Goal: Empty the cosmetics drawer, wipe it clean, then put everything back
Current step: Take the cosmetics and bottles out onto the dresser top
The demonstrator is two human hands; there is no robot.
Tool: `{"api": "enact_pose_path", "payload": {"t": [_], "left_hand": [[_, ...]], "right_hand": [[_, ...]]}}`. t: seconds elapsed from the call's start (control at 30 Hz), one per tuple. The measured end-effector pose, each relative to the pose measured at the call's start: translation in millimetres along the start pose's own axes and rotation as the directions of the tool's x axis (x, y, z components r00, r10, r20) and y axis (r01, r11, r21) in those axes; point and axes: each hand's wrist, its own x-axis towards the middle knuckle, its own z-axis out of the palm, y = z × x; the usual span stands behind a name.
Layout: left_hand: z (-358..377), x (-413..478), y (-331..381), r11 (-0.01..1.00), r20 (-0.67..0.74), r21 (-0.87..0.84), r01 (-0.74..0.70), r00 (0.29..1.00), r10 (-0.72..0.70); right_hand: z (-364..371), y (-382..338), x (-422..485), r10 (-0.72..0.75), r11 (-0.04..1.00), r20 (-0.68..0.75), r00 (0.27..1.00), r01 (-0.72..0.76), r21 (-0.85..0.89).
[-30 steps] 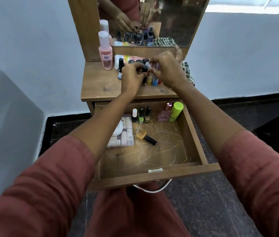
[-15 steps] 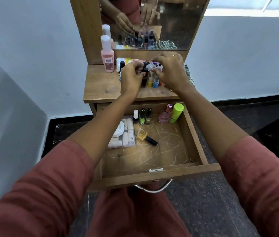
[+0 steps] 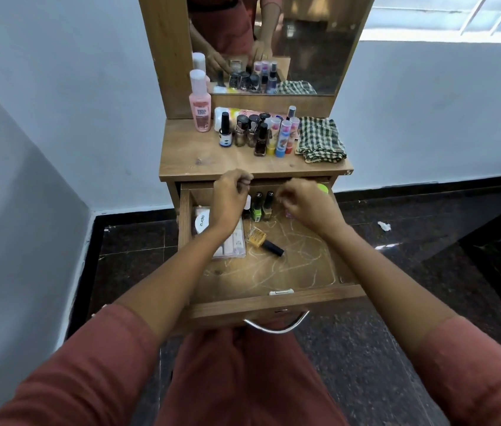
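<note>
Room: white walls, dark speckled floor [image 3: 365,348], wooden bench [image 3: 187,155] with mirror [image 3: 304,41] set against the wall.
Bench top: tall pink bottle [image 3: 200,109] at back left. Tight cluster of small bottles [image 3: 255,133] stands mid-top. Checked cloth [image 3: 319,139] lies folded at the right, just beside the cluster.
Drawer: drawer [image 3: 243,309] is pulled out toward the person, metal handle [image 3: 276,325] on its front. Pale scribble marks cover its floor.
Drawer contents: clear packet [image 3: 233,244] at left with white round compact [image 3: 201,224] on it. Two nail polish bottles [image 3: 262,206] stand upright at the back. Yellow bottle [image 3: 263,239] lies on its side near the middle. Green cap [image 3: 322,188] sits at the back right corner, half hidden.
Arms: both forearms reach forward over the drawer, rust-red sleeves at the elbows.
Left hand: left hand [image 3: 230,195] is at the drawer's back edge above the packet, wrist bent, fingers curled in toward the thumb.
Left grip: blurred, nothing visible in it, can't tell if it holds anything.
Right hand: right hand [image 3: 307,204] is over the back right of the drawer, knuckles up, fingers curled downward.
Right grip: a sliver of something pink [image 3: 288,214] shows under the fingertips. Can't tell whether they pinch it or are only above it.
</note>
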Motion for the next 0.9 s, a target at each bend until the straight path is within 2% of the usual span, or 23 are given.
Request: {"api": "enact_pose_path", "payload": {"t": [0.13, 0.37, 0.53, 0.67, 0.8, 0.9], "left_hand": [[3, -12, -12, 0.995, 0.034, 0.072, 0.067, 0.997, -0.070], [10, -17, -19, 0.988, 0.068, 0.133, 0.081, 0.993, -0.091], [15, -11, -12, 0.985, 0.115, 0.169, 0.029, 0.992, -0.048], [18, -7, -14, 0.977, 0.104, 0.193, 0.091, 0.988, -0.112], [17, -5, -20, 0.975, 0.087, 0.197, 0.105, 0.988, -0.124], [16, -4, -20, 0.976, 0.085, 0.180, 0.123, 0.986, -0.140]], "right_hand": [[28, 5, -21, 0.145, 0.989, 0.262, 0.954, -0.136, -0.054], [53, 7, -26, 0.275, 0.959, 0.433, 0.858, -0.274, -0.067], [58, 6, -23, 0.323, 0.946, 0.459, 0.827, -0.296, -0.133], [60, 7, -25, 0.367, 0.928, 0.486, 0.793, -0.275, -0.251], [61, 7, -25, 0.383, 0.923, 0.476, 0.792, -0.307, -0.232], [60, 7, -25, 0.392, 0.919, 0.438, 0.809, -0.365, -0.149]]}}
